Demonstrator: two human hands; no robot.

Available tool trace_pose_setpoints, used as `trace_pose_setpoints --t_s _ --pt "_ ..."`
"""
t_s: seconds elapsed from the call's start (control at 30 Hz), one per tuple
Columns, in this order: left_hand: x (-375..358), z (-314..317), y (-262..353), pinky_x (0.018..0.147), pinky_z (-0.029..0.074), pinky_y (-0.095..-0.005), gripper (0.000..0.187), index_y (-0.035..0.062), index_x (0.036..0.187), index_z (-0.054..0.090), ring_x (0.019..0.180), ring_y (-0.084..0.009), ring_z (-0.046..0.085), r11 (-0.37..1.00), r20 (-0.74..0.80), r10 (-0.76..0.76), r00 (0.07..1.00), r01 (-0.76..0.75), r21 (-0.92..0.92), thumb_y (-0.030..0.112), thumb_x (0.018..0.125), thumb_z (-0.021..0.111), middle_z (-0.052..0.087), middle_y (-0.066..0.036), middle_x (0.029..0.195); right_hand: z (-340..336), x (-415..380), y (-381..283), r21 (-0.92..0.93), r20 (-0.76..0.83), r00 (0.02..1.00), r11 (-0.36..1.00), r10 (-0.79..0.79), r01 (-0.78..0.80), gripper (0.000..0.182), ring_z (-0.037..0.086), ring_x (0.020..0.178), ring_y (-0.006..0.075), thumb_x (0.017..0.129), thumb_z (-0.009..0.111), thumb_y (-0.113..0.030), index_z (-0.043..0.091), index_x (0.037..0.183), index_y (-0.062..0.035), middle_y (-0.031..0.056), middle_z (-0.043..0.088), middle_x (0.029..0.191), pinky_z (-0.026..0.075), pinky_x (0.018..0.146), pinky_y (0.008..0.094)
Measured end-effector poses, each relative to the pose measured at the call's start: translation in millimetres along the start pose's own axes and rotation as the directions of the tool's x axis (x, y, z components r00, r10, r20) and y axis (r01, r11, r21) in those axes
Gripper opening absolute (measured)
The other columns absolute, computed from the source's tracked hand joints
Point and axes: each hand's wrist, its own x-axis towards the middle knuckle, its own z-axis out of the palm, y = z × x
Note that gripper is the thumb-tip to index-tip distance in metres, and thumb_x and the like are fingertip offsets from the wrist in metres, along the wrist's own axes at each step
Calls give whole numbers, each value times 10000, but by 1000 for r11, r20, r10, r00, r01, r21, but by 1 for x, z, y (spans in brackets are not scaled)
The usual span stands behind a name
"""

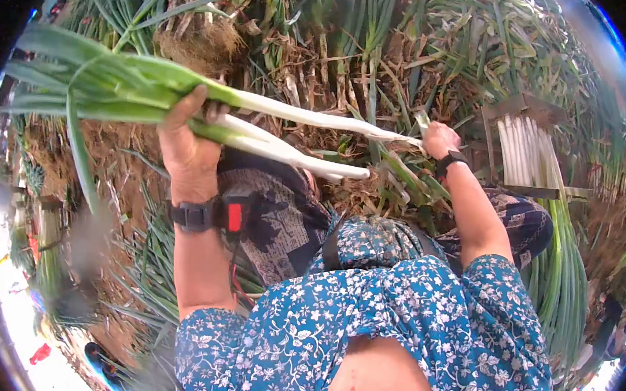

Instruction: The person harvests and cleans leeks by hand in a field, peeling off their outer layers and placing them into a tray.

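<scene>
My left hand [189,131] is closed around several long green onions [297,113] where the green tops meet the white stalks. Their leaves fan out to the left, and the white ends point right. At the far end of the upper stalk, my right hand [442,139] is closed, with a thin pale strip of onion skin [404,139] running from the stalk into its fingers. A short pale-green piece [422,120] sticks up beside that hand. Lower down, the other white ends lie free of my right hand.
Peeled onions [526,150] lie side by side in a metal holder [537,191] at right, green tops hanging toward me. Loose leaves and peelings [480,39] cover the ground ahead. A root clump [200,39] sits upper left. More onions [153,264] lie beside my left leg.
</scene>
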Motion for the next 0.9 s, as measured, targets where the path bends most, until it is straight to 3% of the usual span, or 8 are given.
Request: trace_pose_setpoints --t_s 0.17,0.23,0.27,0.37,0.5,0.7,0.83,0.9 --pt "19 -48 16 628 498 -329 252 58 974 542 703 -197 553 985 -250 -96 963 57 -160 41 752 661 586 -75 843 57 -18 121 -60 63 990 991 126 -122 327 611 916 344 754 583 -239 634 1011 -45 202 627 994 486 778 428" --pt "20 -48 14 634 504 -333 252 60 974 539 709 -195 555 989 -289 -62 955 20 -147 28 754 658 582 -74 833 71 -4 123 -10 -46 966 967 -256 256 351 602 909 352 755 605 -225 609 1039 -19 220 595 1050 487 770 428" --pt "27 -55 4 633 512 -339 229 56 948 543 689 -188 547 985 -314 -39 949 -16 -172 25 755 662 575 -63 806 50 -9 97 303 -55 970 922 -235 240 388 593 816 296 772 608 -220 567 1101 -19 188 591 1040 481 700 396" --pt "33 -59 -1 632 517 -336 229 62 940 545 676 -184 543 971 -341 -111 934 29 -236 22 751 669 568 -53 801 -38 -51 5 929 -57 967 343 -247 143 511 528 580 101 791 624 -156 455 1256 -29 81 559 1063 446 498 246" --pt "37 -54 -4 617 516 -323 224 55 926 538 658 -179 544 976 -338 -85 937 10 -218 2 749 665 567 -57 800 -72 -57 -38 916 -346 771 -13 -535 402 535 538 1029 151 765 558 -17 435 1285 -36 83 530 1216 461 837 290" --pt "35 -52 -4 609 524 -330 225 52 904 529 600 -162 538 983 -333 -123 935 67 -172 -30 738 657 554 -48 718 -93 -66 -56 329 -384 466 353 -797 876 591 455 1200 291 706 429 96 460 1271 -74 153 485 1280 401 968 351" --pt "34 -50 -3 598 528 -327 222 52 896 526 580 -137 529 981 -356 -133 925 72 -179 -39 735 649 549 -36 714 -79 -61 -65 440 -164 387 284 -907 852 442 580 1021 259 733 479 109 549 1151 -17 181 599 1081 451 882 321" --pt "30 -45 -1 594 529 -325 224 49 895 523 571 -130 525 982 -377 -138 916 76 -175 -41 733 650 547 -32 714 -72 -57 -59 588 -45 510 389 -859 709 385 598 915 271 693 500 82 587 1058 -4 176 625 971 456 810 336"
